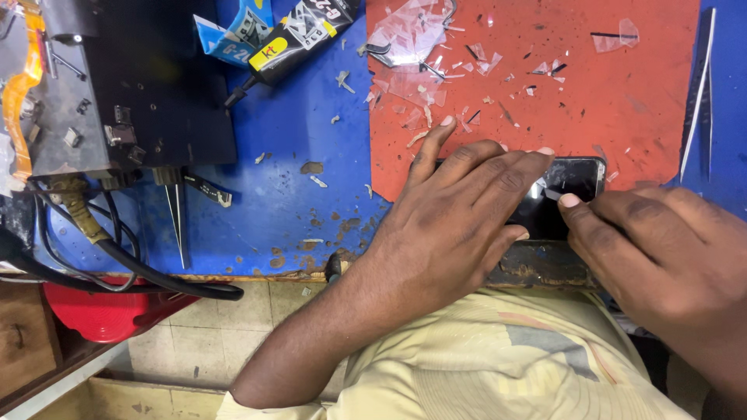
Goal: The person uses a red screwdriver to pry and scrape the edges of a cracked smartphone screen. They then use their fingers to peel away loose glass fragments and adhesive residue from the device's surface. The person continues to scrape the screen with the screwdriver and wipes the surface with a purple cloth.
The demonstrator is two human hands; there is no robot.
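Head view, looking straight down — the left hand point(459, 214) lies flat over a dark phone point(564, 194), fingers spread and pressed down on its glass, nothing clasped in them. The phone sits at the near edge of a red mat point(622, 101), its top right corner showing beyond the fingertips. From the right comes the right hand point(661, 249), fingers bunched together with one fingertip point(570, 201) down on the screen; whether anything is pinched between them, I cannot tell.

Around them it is a busy bench. The red mat is strewn with clear glass shards point(424, 74) and slivers, thickest toward its upper left corner, where a crumpled clear film point(405, 35) lies. A blue work surface point(288, 155) stretches beneath, scuffed and spotted with brown marks. A black glue tube point(292, 43) with a yellow label lies tilted at the top, nozzle pointing down-left, just beside a blue packet point(233, 35). Far right, slim metal tweezers point(698, 101) rest along the mat's edge. At left a grey and black machine point(117, 85) takes up the corner, black cables point(124, 264) looping off the bench edge below it — and a second pair of pointed tweezers point(177, 222) lies under its front. A red tub point(101, 311) stands beneath the bench, and the person's pale yellow shirt point(482, 365) fills the bottom.
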